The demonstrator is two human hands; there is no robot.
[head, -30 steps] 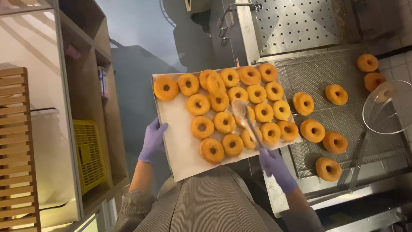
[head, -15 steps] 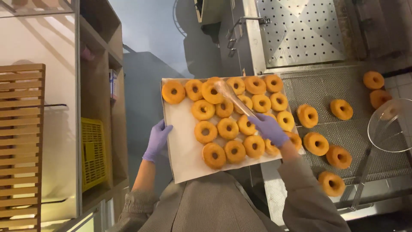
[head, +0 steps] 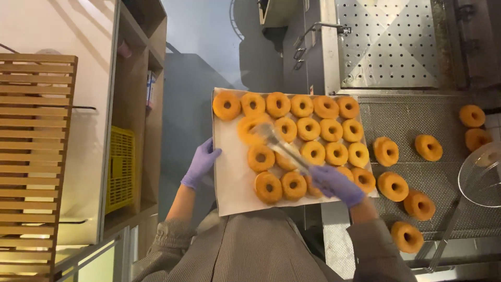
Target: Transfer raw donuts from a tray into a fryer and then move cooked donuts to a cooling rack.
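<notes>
My left hand (head: 202,163) in a purple glove gripped the left edge of the tray (head: 232,180), fingers curled over the rim, thumb side hidden beneath. My right hand (head: 335,185), also gloved, was closed around the handle end of the tongs (head: 282,148). The tongs ran up and left from that hand across the tray. Their tips were blurred, and sat at a doughnut (head: 250,129) in the second row, far left of my right hand. I could not tell whether the tips clasped it or merely touched it.

The tray was lined with pale paper and carried doughnuts in rows: a full row along the far edge, shorter rows nearer me. My right hand covered part of the nearest row, so the count there was unclear. The strip of paper just right of my left hand was bare.

To the right of my right hand, loose doughnuts (head: 392,186) lay on a wire rack (head: 407,112). A round wire skimmer (head: 481,175) was cut off by the right frame edge. Beyond the tray stood a perforated steel panel (head: 389,42). Left of my left hand stood a shelf unit holding a yellow crate (head: 120,168), and a wooden slatted rack (head: 32,156).
</notes>
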